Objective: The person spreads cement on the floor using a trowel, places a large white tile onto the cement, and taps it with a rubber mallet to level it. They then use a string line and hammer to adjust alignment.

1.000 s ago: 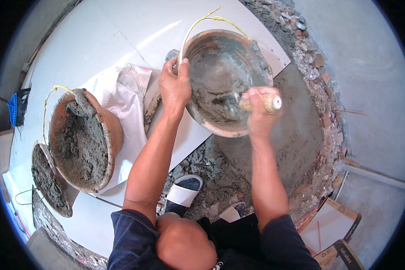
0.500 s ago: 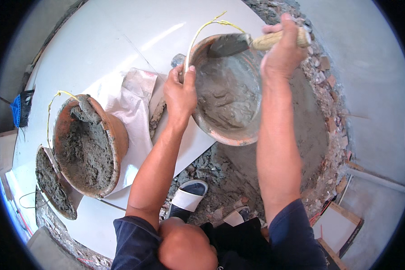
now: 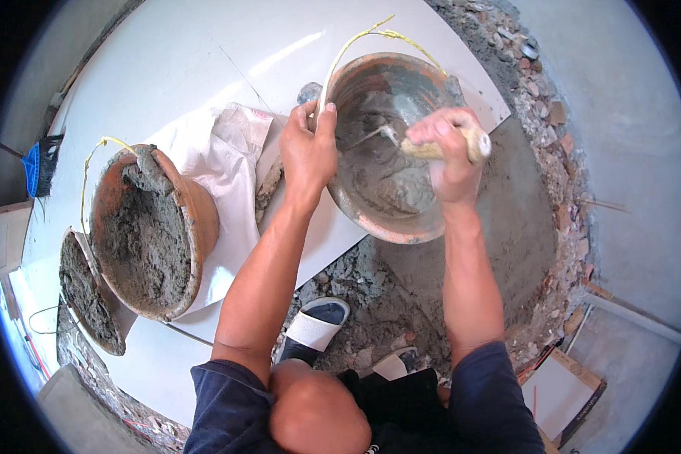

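Observation:
My left hand (image 3: 309, 151) is closed on the left side of an orange-brown bucket (image 3: 390, 231), gripping its rim where the yellow wire handle (image 3: 350, 47) comes down. The bucket tilts toward me and holds wet grey mortar (image 3: 390, 185). Above its right side, my right hand (image 3: 455, 155) is wrapped round the wooden handle of a trowel (image 3: 424, 149). The trowel's neck points left into the bucket; its blade is down in the mortar and mostly hidden.
To the left stand a bucket (image 3: 193, 227) heaped with stiff grey mortar and another mortar-filled container (image 3: 91, 303). A whitish sack (image 3: 227, 166) lies on large pale tiles (image 3: 159, 83). Spread mortar (image 3: 514, 212) and broken rubble (image 3: 564, 159) run along the right; a box (image 3: 564, 393) lies lower right.
My right hand has brought the trowel down and left, from the bucket's far rim into the mortar. My left hand keeps its hold on the bucket.

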Demonstrator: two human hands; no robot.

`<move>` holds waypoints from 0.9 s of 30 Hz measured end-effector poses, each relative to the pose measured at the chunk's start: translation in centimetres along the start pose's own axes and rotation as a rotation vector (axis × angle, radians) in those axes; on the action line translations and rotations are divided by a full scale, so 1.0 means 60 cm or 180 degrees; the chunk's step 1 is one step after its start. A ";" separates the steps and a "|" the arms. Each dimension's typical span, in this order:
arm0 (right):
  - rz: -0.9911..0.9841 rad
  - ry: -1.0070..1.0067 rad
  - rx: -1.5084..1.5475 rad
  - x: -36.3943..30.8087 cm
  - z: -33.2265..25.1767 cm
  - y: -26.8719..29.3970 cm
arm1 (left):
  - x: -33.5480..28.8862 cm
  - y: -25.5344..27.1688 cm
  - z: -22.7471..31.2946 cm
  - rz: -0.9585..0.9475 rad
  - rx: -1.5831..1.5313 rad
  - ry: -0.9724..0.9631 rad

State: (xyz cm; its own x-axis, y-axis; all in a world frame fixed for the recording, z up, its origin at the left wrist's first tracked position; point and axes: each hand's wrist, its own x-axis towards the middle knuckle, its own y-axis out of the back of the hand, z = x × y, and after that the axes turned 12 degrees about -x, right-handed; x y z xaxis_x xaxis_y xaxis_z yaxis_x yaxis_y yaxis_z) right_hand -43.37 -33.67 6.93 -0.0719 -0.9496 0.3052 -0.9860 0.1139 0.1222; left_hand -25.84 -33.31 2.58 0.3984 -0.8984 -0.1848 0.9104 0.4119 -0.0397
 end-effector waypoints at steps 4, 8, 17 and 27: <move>0.0262 0.0035 0.0188 -0.037 -0.015 0.052 | 0.002 -0.002 -0.010 0.0075 0.0096 -0.0204; 0.0280 0.0028 0.0328 -0.080 -0.028 0.095 | 0.007 -0.006 -0.019 0.0145 0.0123 -0.0373; 0.0797 0.0748 0.0619 -0.046 -0.205 0.134 | 0.005 -0.006 -0.022 0.0103 0.0063 -0.0184; 0.1557 -0.0380 -0.0184 0.029 -0.008 0.019 | -0.001 -0.007 -0.009 0.0073 0.0056 -0.0324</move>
State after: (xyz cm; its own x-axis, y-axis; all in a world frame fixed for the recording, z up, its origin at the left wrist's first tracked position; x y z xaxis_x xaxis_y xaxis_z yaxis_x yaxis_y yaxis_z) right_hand -44.57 -35.07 8.05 -0.5432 -0.8074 0.2301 -0.8229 0.5664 0.0450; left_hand -26.29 -33.35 2.10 0.4276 -0.9000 -0.0848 0.9024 0.4305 -0.0193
